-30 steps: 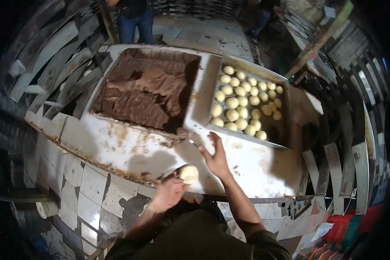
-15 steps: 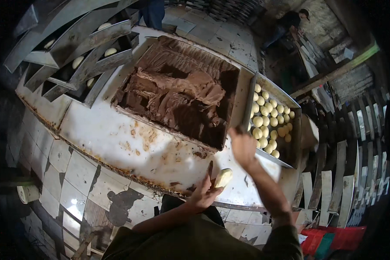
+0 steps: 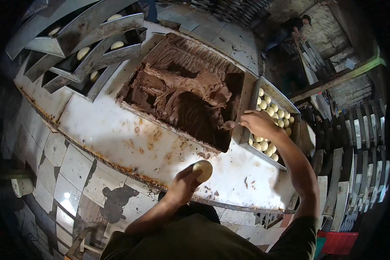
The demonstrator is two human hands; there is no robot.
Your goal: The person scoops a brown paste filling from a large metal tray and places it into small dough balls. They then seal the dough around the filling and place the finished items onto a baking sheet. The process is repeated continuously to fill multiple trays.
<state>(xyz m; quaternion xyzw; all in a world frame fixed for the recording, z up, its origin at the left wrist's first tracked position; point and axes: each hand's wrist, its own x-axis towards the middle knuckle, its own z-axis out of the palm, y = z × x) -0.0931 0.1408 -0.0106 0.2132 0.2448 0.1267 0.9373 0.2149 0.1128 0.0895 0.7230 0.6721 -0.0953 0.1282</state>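
My left hand point(image 3: 183, 185) is closed on a pale, rounded piece of dough point(image 3: 205, 170), thumb on top, above the near side of the white table. My right hand point(image 3: 259, 123) grips a small spoon point(image 3: 229, 125) whose bowl touches the brown paste at the box's right side. That soft chocolate-brown paste point(image 3: 177, 93) fills a large rectangular box point(image 3: 242, 104), heaped in the middle and scooped deep at the near right. Beside it, partly hidden under my right forearm, a metal tray point(image 3: 252, 147) carries several pale dough balls point(image 3: 271, 111).
Long metal pans point(image 3: 104, 34) with dough pieces inside are stacked at the left of the stained white table point(image 3: 117, 125). More pans point(image 3: 333, 190) are stacked on the right. A person point(image 3: 290, 30) stands at the far right, and a tiled floor point(image 3: 82, 177) lies in front.
My right hand has moved up and right, bringing the spoon to the paste. My left hand has shifted left and up, turning the dough so its round face shows.
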